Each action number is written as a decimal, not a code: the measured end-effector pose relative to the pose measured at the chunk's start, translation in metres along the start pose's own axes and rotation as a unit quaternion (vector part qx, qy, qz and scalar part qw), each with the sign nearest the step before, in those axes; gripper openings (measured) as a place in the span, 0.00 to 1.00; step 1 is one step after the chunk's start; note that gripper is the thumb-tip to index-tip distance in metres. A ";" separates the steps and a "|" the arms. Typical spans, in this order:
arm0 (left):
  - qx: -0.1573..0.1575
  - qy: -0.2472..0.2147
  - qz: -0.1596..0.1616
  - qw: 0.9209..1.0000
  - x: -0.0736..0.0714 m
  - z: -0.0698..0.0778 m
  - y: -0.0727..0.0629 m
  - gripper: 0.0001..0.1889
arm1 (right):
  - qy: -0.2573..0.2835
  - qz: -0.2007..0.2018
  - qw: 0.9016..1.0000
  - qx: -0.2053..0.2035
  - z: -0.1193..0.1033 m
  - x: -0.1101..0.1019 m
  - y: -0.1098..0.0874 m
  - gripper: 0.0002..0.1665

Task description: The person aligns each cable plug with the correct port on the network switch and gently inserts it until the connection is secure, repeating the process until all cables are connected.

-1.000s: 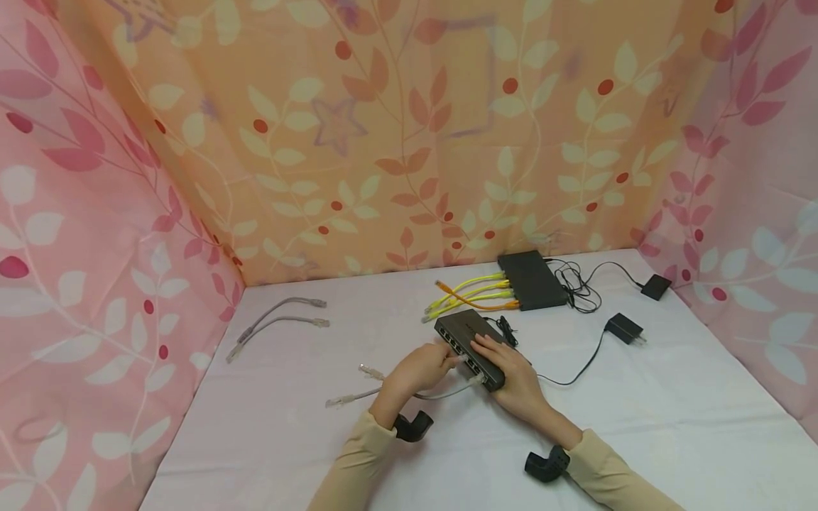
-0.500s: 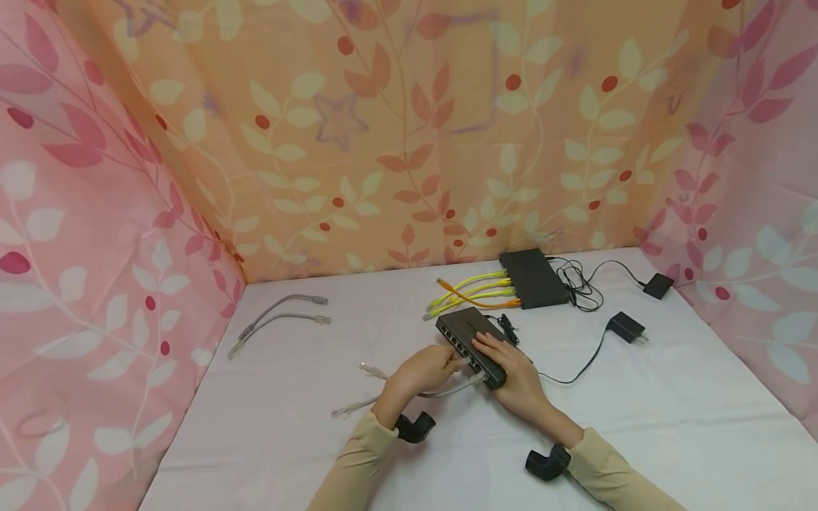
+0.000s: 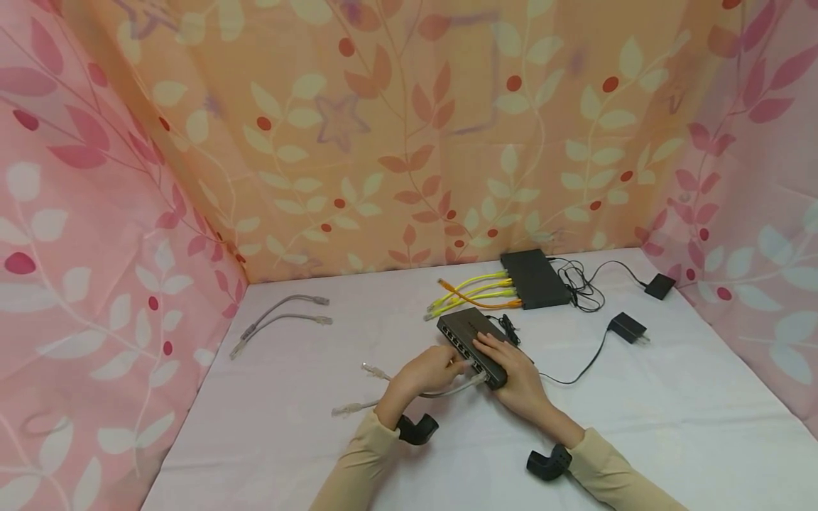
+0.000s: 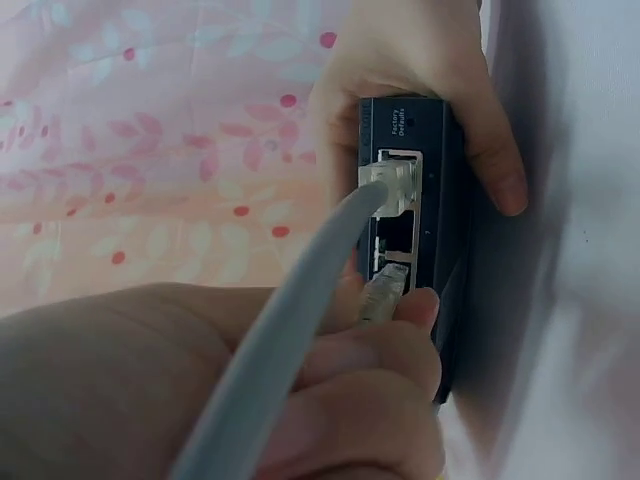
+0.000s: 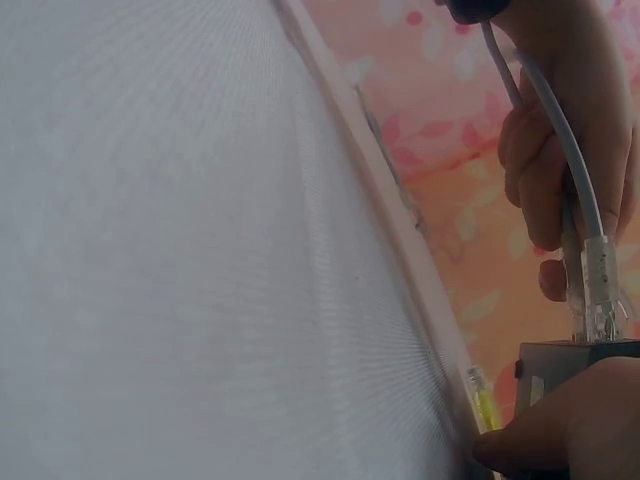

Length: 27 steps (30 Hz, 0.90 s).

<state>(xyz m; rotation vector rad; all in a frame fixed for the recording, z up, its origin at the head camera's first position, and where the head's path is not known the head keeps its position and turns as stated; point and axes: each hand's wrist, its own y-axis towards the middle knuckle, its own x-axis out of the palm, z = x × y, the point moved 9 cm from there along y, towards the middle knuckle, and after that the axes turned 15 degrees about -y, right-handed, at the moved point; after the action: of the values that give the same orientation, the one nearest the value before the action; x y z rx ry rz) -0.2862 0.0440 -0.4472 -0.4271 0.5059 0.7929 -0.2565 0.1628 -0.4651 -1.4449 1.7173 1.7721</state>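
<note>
My left hand [image 3: 429,370] pinches the clear plug [image 4: 384,292] of a grey network cable between thumb and fingers. In the left wrist view, this plug's tip is right at a port of the black network switch [image 3: 463,328]. A second grey cable's plug [image 4: 388,188] sits in the port nearest the switch's end, with one port visible between the two. My right hand [image 3: 511,372] grips that end of the switch, fingers over its top and thumb on the other side. The cables' free ends [image 3: 348,409] lie left of my left wrist.
Two loose grey cables [image 3: 281,317] lie at the table's left. At the back right is a black box [image 3: 535,278] with yellow and orange cables [image 3: 473,292] attached. A power adapter [image 3: 628,328] and a second black adapter [image 3: 659,286] lie to the right.
My left fingers have shifted slightly toward the near end of the switch. The lower free cable end has swung a little toward me. My right hand keeps its hold on the switch.
</note>
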 end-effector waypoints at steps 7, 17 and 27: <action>-0.016 -0.080 -0.031 0.996 0.009 -0.012 0.009 0.18 | -0.006 0.000 1.000 -0.002 0.001 0.002 -0.002 0.42; -0.014 -0.175 -0.037 0.984 0.010 -0.015 0.010 0.21 | -0.011 -0.011 1.000 -0.001 0.001 0.003 -0.001 0.44; -0.017 -0.238 -0.053 0.970 0.017 -0.021 0.014 0.19 | -0.027 -0.022 0.999 -0.006 -0.003 0.004 -0.001 0.49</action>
<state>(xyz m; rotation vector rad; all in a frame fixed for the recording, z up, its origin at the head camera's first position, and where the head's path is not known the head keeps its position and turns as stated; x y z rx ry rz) -0.2925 0.0506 -0.4760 -0.2783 0.0221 0.7704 -0.2562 0.1587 -0.4683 -1.4160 1.6394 1.7840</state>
